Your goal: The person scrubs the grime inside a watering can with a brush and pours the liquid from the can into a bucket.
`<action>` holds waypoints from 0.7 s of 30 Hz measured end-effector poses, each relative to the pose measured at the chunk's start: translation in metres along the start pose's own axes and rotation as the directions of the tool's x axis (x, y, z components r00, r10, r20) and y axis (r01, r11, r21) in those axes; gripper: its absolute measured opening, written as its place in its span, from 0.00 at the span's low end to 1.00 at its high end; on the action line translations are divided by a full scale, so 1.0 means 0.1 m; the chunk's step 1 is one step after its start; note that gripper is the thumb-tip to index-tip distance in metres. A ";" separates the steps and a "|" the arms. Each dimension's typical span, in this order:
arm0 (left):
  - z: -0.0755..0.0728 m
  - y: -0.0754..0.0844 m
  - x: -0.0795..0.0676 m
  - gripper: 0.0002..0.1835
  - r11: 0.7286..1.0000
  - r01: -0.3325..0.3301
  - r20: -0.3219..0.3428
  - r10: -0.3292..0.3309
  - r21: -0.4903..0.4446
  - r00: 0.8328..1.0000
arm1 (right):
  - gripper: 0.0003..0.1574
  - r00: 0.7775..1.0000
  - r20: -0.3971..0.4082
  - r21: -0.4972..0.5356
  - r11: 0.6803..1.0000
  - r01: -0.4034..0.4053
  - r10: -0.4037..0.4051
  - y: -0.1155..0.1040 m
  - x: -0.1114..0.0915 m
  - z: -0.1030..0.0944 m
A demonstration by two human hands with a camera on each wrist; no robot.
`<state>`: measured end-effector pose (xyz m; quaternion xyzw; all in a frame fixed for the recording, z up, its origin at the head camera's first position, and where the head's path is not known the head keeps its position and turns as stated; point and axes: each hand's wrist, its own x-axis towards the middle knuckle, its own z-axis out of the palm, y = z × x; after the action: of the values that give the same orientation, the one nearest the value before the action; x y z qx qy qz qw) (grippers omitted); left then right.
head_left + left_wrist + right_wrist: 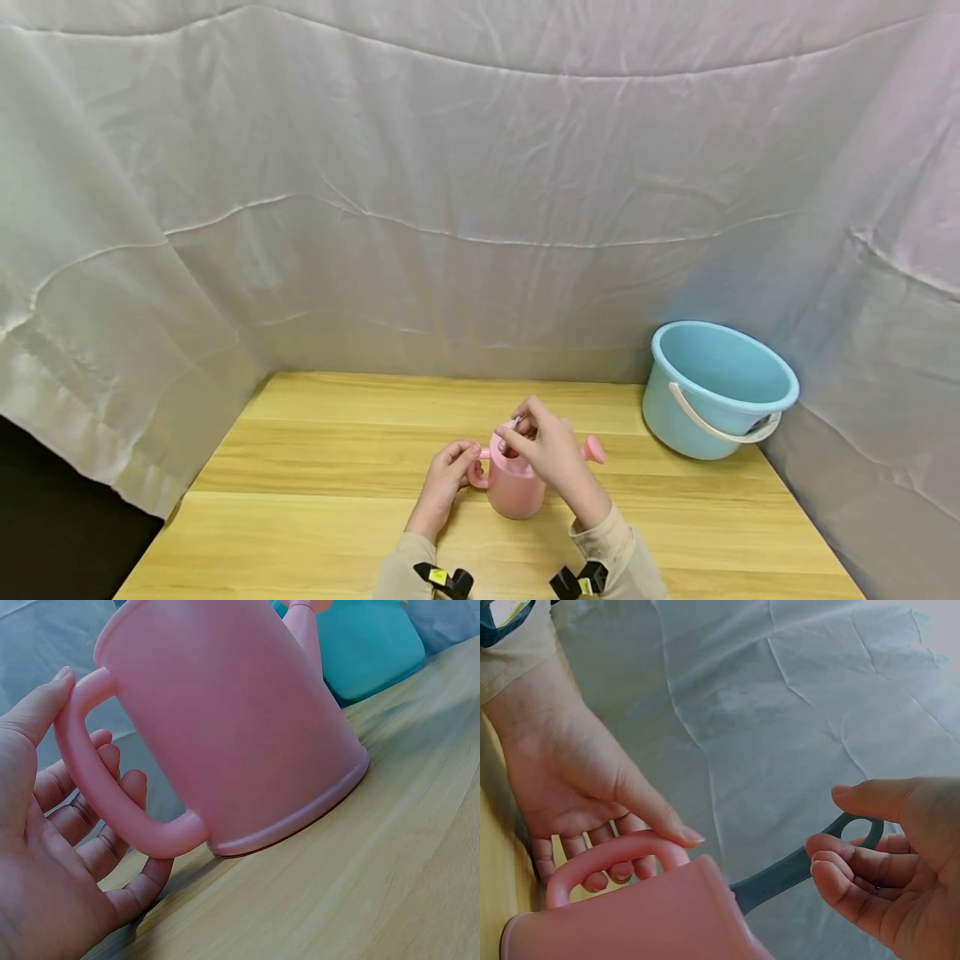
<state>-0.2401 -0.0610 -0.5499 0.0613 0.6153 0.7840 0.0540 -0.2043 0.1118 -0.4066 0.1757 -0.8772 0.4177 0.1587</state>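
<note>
A pink watering can stands upright on the wooden table, its spout rose pointing right. At its left side my left hand holds the can's loop handle, thumb on the upper bend and fingers curled through and beneath it. My right hand is over the can's top opening. Between thumb and fingers it pinches a slim dark teal handle with a ring at its end. The lower part of that tool is hidden inside the can, so its kind is unclear.
A light blue bucket with a white carrying handle stands at the table's back right corner. Grey cloth hangs behind and on both sides. The table has a pale wood grain.
</note>
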 end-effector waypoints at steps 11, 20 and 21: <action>0.01 0.01 -0.01 0.13 1.000 -0.003 -0.008 0.003 -0.003 1.000 | 0.14 1.000 -0.003 0.002 1.000 -0.001 0.001 0.07 0.00 0.03; 0.01 0.01 -0.01 0.13 1.000 0.002 -0.005 -0.002 -0.007 1.000 | 0.18 0.996 0.065 -0.046 0.997 -0.064 0.067 0.15 -0.01 0.12; 0.01 0.01 -0.01 0.13 1.000 0.003 -0.004 -0.003 -0.008 1.000 | 0.18 0.995 0.069 -0.054 0.996 -0.070 0.073 0.16 -0.02 0.13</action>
<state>-0.2387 -0.0608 -0.5489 0.0586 0.6126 0.7864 0.0539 -0.2118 0.1118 -0.4260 0.1547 -0.8986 0.3937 0.1169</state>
